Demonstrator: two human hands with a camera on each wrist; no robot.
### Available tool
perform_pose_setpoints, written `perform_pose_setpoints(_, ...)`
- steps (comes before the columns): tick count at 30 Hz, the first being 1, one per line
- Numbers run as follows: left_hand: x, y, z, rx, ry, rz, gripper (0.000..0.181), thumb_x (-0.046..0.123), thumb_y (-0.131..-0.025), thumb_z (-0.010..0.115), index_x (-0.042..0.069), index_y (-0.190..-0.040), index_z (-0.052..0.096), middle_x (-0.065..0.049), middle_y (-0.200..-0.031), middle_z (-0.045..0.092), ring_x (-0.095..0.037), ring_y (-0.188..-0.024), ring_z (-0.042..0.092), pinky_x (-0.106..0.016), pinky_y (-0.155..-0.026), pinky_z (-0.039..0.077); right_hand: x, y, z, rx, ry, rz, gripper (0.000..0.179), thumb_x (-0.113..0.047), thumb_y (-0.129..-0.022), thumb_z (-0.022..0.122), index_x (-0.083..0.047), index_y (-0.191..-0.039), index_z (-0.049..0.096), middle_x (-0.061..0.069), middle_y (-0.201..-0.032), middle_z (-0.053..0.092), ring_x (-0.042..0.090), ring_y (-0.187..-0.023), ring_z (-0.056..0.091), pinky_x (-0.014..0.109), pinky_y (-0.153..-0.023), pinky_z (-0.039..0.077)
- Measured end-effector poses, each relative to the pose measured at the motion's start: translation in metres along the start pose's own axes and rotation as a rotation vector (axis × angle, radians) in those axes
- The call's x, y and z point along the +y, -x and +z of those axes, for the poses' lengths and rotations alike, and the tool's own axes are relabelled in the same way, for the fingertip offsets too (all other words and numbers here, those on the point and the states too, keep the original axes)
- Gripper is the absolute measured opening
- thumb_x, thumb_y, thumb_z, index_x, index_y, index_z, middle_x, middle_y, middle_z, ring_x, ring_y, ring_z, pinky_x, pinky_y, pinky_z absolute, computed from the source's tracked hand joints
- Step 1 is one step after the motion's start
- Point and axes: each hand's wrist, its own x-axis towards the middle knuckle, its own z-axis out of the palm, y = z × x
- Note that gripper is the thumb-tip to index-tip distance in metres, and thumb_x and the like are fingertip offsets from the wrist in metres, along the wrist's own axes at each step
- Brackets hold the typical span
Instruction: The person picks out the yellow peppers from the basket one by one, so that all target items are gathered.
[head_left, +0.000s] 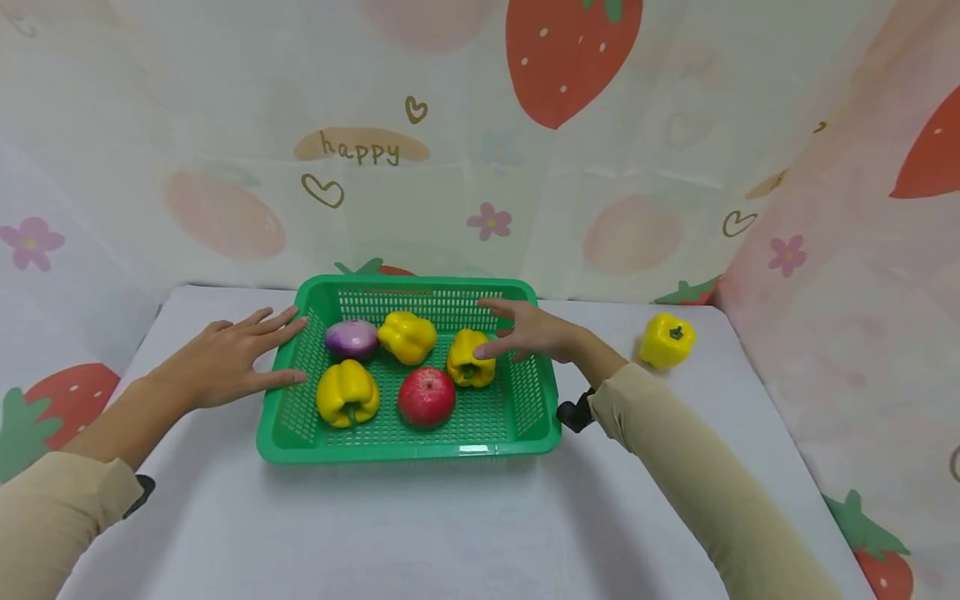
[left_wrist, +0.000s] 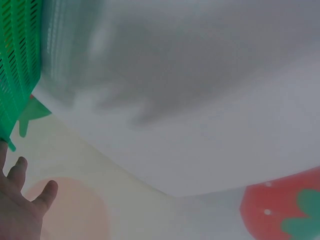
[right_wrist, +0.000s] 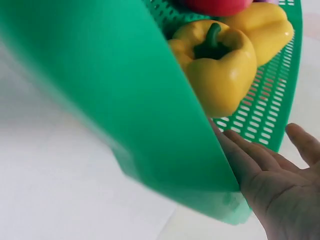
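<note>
Since the basket point(head_left: 408, 454) is sitting front and centre on the table point(head_left: 420, 533), both arms are reaching its ends easily, which is probably why it's parked there. Nearest inside, the front pepper point(head_left: 347, 393) and the red fruit point(head_left: 427, 398) are lying just beside each other, and I'd guess the sides are stopping them rolling away. The left hand point(head_left: 236, 358) is lying wide at the left end, fingers straight, gripping nothing, maybe steadying it; can't tell how hard it's pressing. Over the right end, the right hand point(head_left: 536, 332) is hovering loosely with nothing in it, its thumb overlapping the right pepper point(head_left: 461, 350); can't tell if they're touching. Farther back, the onion point(head_left: 352, 339) is nestling by the back pepper point(head_left: 408, 337). Off to the right, the lone pepper point(head_left: 667, 342) is sitting outside, likely clear of the arms. Behind everything, a printed cloth point(head_left: 450, 208) is hanging, presumably as a backdrop.
</note>
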Motion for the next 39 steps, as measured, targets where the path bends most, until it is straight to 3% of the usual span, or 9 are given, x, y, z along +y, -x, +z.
perform_pose_setpoints(7,-0.001,0.0,0.001,0.004,-0.001,0.007,0.086,0.068,-0.092,0.051,0.014,-0.156,0.032,-0.017,-0.161,0.029,-0.049,-0.144,0.026,-0.072,-0.105,0.031,-0.001,-0.01,0.008,0.008,0.073,0.086,0.09,-0.03,-0.087,0.077,-0.02,-0.159,0.024,0.018,-0.163,0.02,0.04,-0.141,0.035,0.06,-0.096,0.05)
perform_pose_setpoints(21,-0.001,-0.001,0.002,-0.007,-0.003,-0.004,0.087,0.069,-0.091,0.05,0.015,-0.157,0.031,-0.017,-0.161,0.028,-0.049,-0.144,0.024,-0.073,-0.106,0.029,-0.001,-0.025,0.012,-0.004,0.014,0.204,0.093,-0.033,-0.086,0.079,-0.025,-0.16,0.023,0.017,-0.162,0.023,0.042,-0.141,0.034,0.062,-0.095,0.049)
perform_pose_setpoints(33,-0.001,0.0,0.001,-0.012,0.007,-0.012,0.087,0.069,-0.091,0.05,0.015,-0.157,0.031,-0.017,-0.161,0.028,-0.049,-0.144,0.025,-0.073,-0.106,0.029,0.004,-0.037,0.019,0.0,-0.04,0.214,0.093,-0.02,-0.085,0.08,-0.023,-0.159,0.024,0.013,-0.163,0.022,0.038,-0.137,0.039,0.062,-0.098,0.048)
perform_pose_setpoints(39,-0.002,-0.001,0.0,-0.015,0.012,-0.011,0.087,0.068,-0.091,0.05,0.015,-0.157,0.03,-0.017,-0.161,0.027,-0.049,-0.144,0.024,-0.074,-0.106,0.027,0.009,-0.04,0.024,0.006,0.006,0.207,0.088,-0.016,-0.085,0.08,-0.019,-0.157,0.031,0.013,-0.151,0.037,0.035,-0.126,0.047,0.055,-0.096,0.052)
